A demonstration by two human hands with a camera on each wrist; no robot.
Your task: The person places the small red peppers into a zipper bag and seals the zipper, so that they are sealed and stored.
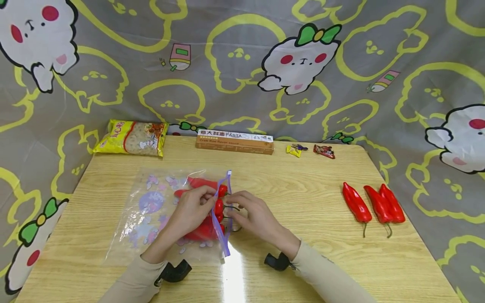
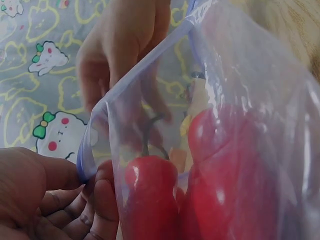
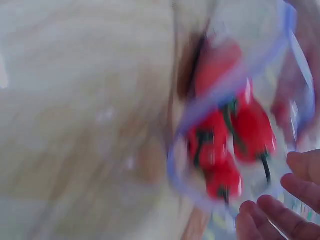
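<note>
A clear zip bag (image 1: 151,219) with purple edging lies on its side, its mouth facing right. Several red peppers (image 3: 252,130) are inside, their green stems pointing out through the mouth. My left hand (image 1: 193,208) pinches the purple zip strip (image 2: 86,157) between thumb and finger, holding that side of the mouth up. At the mouth, beside the stems, is my right hand (image 1: 251,212). Its fingers (image 3: 275,217) are loosely bent and apart, with nothing between them in the right wrist view. That view is blurred.
More red peppers (image 1: 356,204) lie at the right of the wooden table (image 1: 303,185). Along the back are a yellow food packet (image 1: 132,138), a pasta box (image 1: 235,142) and small wrapped snacks (image 1: 323,151). A patterned cloth (image 1: 235,101) hangs behind and at both sides.
</note>
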